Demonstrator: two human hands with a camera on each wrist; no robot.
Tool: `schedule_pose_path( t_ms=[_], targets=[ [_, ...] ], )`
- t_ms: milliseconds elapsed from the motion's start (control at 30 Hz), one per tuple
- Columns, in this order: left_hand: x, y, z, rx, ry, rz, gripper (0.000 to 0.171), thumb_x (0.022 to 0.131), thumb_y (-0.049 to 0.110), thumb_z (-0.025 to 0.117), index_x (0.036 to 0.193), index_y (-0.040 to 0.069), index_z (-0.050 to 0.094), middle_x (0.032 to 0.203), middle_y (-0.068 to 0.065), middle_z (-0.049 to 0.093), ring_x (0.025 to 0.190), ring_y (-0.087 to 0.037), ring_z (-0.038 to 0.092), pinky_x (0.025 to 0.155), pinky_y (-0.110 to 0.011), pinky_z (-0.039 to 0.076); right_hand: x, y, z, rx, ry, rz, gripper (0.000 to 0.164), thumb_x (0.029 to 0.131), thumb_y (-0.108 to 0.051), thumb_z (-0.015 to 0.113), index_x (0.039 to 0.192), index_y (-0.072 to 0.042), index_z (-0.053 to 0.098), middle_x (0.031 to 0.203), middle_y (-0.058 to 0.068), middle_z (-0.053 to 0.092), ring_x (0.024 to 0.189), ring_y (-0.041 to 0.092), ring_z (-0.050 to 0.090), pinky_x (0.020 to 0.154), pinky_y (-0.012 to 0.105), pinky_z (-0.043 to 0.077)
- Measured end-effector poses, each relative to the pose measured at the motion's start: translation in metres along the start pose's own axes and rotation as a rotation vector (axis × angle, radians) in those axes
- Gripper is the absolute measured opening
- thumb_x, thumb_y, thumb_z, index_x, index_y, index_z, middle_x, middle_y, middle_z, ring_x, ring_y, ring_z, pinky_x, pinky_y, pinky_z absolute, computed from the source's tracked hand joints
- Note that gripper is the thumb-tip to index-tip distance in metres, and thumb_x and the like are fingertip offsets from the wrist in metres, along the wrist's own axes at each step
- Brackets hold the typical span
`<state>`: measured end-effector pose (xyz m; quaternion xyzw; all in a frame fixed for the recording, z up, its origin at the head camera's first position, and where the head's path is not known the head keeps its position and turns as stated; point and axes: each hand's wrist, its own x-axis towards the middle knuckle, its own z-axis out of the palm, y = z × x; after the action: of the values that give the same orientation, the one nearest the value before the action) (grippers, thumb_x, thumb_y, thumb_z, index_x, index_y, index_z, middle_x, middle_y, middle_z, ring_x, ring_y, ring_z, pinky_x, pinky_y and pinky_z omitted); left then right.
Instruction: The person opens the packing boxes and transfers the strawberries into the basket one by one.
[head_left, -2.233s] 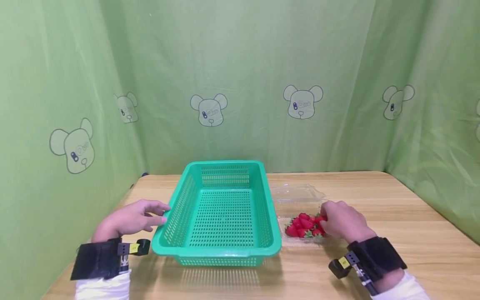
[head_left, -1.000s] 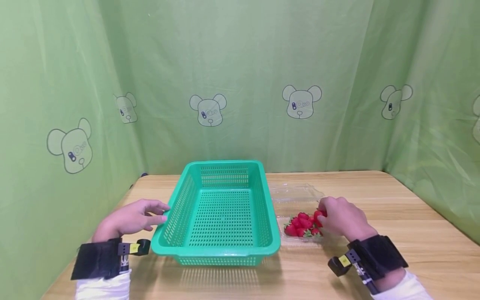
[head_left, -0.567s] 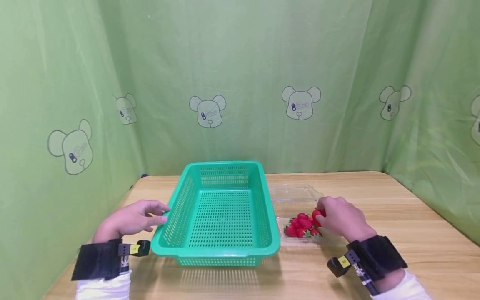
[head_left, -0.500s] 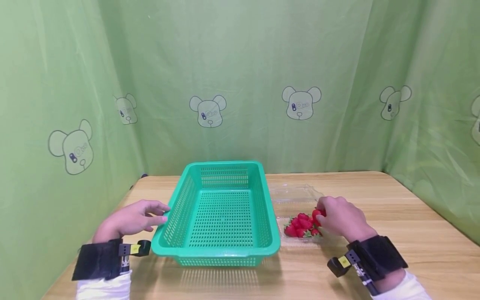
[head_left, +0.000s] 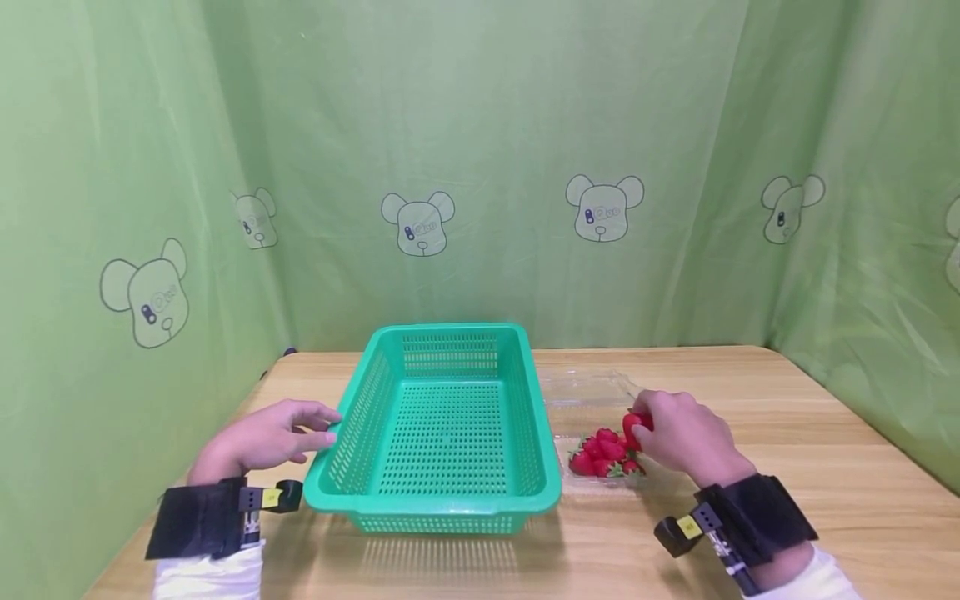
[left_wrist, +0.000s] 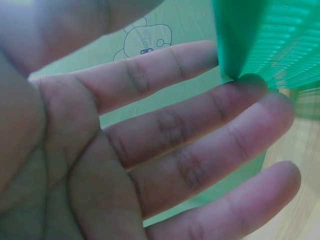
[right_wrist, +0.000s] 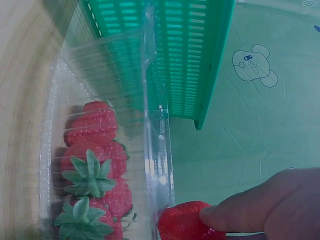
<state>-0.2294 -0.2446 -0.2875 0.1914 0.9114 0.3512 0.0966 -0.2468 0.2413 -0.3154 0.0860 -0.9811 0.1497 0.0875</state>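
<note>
We held a strawberry (head_left: 632,427) pinched between the thumb and fingers of our right hand (head_left: 684,435), right at its fingertips, just beside the other strawberries (head_left: 602,454) in the clear box (right_wrist: 49,145). Our left hand (head_left: 273,435), relaxed, fingers extended, touched the green basket (head_left: 432,503) along its left rim.

On the table (head_left: 810,425) stands the basket (head_left: 442,437). At its nine o'clock the left hand (head_left: 277,435) touches it; at three o'clock lies the clamshell box (head_left: 585,392), with strawberries (head_left: 602,454) in its six-o'clock half. At the box's three o'clock, the right hand (head_left: 686,433) holds another strawberry (right_wrist: 181,221). Behind, at twelve o'clock, hangs the curtain (head_left: 495,117).
</note>
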Motion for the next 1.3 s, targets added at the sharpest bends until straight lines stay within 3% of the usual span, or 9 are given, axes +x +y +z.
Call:
schedule_pose_path(
  t_ms=[900,1300],
  targets=[
    [0.001,-0.001,0.0,-0.009,-0.006,0.006,0.043,0.092,0.023,0.061,0.125,-0.004,0.052,0.12,-0.028,0.058,0.101,-0.035,0.061,0.08,-0.046,0.058,0.0,-0.008,-0.002,0.022,0.071,-0.041,0.016,0.082,-0.013,0.065,0.094,-0.002,0.064,0.072,0.006,0.061,0.062,0.021,0.052,0.049,0.033,0.043],
    [0.0,-0.002,0.0,-0.014,-0.014,0.038,0.041,0.093,0.019,0.059,0.124,-0.007,0.051,0.119,-0.031,0.058,0.101,-0.037,0.061,0.078,-0.047,0.058,0.001,-0.014,-0.006,0.026,0.076,-0.043,0.016,0.083,-0.013,0.064,0.095,-0.002,0.065,0.072,0.005,0.06,0.061,0.02,0.051,0.049,0.032,0.042]
  ],
)
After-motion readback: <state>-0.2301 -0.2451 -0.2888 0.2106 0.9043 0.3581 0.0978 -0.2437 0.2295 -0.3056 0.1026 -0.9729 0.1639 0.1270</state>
